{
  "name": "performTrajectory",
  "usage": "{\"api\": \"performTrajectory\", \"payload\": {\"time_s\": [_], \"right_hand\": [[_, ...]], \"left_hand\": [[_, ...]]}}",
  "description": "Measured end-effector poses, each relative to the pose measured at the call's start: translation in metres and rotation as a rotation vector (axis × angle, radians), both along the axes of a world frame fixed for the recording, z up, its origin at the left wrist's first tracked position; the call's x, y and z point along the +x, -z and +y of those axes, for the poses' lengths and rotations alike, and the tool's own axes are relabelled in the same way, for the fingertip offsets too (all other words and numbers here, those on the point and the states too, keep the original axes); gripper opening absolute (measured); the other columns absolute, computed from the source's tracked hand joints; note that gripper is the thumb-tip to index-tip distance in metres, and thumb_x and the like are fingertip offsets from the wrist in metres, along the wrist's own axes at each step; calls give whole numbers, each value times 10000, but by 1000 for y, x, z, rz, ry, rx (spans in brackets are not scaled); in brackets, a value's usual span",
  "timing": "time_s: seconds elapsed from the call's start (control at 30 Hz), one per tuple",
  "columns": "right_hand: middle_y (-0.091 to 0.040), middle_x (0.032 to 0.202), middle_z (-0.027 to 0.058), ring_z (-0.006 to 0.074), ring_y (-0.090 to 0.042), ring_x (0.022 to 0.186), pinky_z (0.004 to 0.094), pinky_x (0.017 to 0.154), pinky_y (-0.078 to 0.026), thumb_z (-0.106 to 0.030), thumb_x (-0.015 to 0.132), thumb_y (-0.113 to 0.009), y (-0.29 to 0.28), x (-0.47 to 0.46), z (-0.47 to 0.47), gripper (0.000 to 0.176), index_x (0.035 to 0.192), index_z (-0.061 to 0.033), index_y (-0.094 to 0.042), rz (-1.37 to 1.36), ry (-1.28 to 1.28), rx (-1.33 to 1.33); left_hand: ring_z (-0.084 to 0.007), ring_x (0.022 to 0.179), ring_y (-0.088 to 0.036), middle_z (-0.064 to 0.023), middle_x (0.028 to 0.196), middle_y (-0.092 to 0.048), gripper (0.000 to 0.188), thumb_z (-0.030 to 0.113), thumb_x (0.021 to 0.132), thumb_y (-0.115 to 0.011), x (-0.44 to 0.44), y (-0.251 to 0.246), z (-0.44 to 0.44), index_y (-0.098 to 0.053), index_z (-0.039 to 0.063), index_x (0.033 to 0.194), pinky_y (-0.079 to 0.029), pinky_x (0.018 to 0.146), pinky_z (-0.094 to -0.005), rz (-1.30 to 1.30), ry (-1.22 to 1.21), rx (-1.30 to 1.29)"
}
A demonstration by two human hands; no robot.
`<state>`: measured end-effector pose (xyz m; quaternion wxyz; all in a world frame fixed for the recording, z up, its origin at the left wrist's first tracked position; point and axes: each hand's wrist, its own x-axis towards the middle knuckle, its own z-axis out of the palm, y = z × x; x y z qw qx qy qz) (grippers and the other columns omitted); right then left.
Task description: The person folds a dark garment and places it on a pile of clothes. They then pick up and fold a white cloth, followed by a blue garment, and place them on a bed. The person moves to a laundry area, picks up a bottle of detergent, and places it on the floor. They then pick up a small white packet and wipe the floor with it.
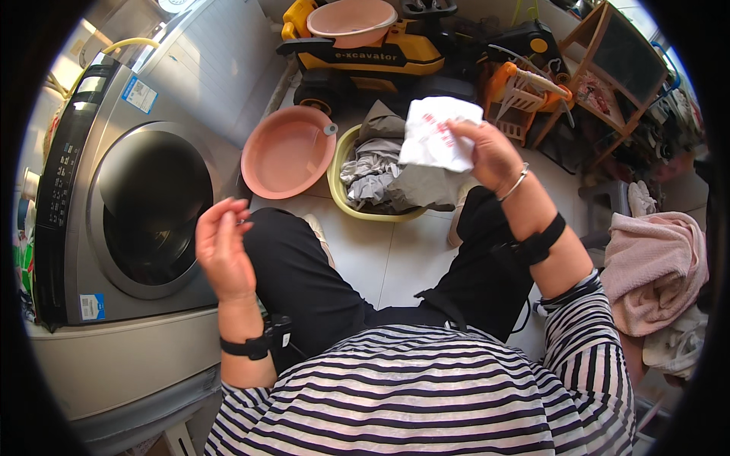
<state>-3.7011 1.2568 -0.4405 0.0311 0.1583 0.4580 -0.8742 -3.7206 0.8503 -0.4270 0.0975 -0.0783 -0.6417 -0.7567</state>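
Observation:
My right hand (489,151) grips a folded white item (436,137), cloth or paper, that bears red writing. It is held over the right side of a yellow-green plastic basin (337,196) on the floor. Crumpled grey clothes (373,171) fill that basin, and a darker grey-brown garment (428,187) hangs over its front right rim. My left hand (227,251) is raised above my left knee, fingers loosely bent, and I see nothing held in it. Beside it stands a front-loading washing machine (228,171) with a dark round door (157,205), which looks closed.
A pink basin (288,154) leans left of the laundry basin. Behind are a toy ride-on excavator (365,60) carrying another pink basin (351,23), an orange toy basket (522,97) and a wooden-framed board (627,54). Pink fleecy fabric (653,268) lies at right, near a grey stool (607,202).

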Motion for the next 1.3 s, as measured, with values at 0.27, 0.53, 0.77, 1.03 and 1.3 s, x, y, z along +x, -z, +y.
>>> {"api": "performTrajectory", "payload": {"time_s": [0.27, 0.53, 0.77, 1.03, 1.3], "right_hand": [[-668, 1094, 128, 207, -672, 973, 327, 866, -540, -97, 895, -628, 5, -19, 64, 294, 1148, 43, -580, -58, 91, -121], [-654, 1129, 149, 221, -666, 995, 334, 884, -533, -96, 900, -613, -1, -24, 73, 315, 1172, 56, -566, -104, -5, -158], [-651, 1145, 135, 214, -662, 1006, 334, 903, -523, -99, 895, -619, -13, -10, 95, 349, 1205, 44, -546, -88, 17, -153], [-636, 1164, 132, 209, -641, 1039, 331, 945, -502, -116, 904, -627, -16, 2, 125, 384, 1234, 44, -514, -6, 104, -118], [-590, 1253, 131, 252, -597, 1134, 382, 997, -472, -82, 916, -603, -35, 55, 156, 404, 1292, 9, -484, 288, 232, -179]], "left_hand": [[-126, 865, -606, -58, 933, -647, 137, 76, 951, -530, 56, 156, -112, -606, 11, 1046, -485, 798, -267, -982, -129, -425], [-129, 839, -620, -60, 908, -658, 138, 87, 947, -536, 157, 208, -135, -617, 6, 1025, -498, 771, -270, -1369, 722, -1073], [-131, 816, -632, -63, 887, -667, 142, 96, 944, -542, 221, 209, -160, -626, 1, 1007, -509, 748, -273, -1424, 479, -1181], [-134, 791, -646, -65, 863, -678, 149, 107, 940, -548, 247, 170, -174, -637, -4, 986, -522, 722, -276, -1549, 696, -1163], [-137, 765, -659, -68, 839, -689, 160, 118, 936, -554, 67, 21, -89, -647, -9, 966, -535, 695, -279, -1131, 896, -1072]]}}
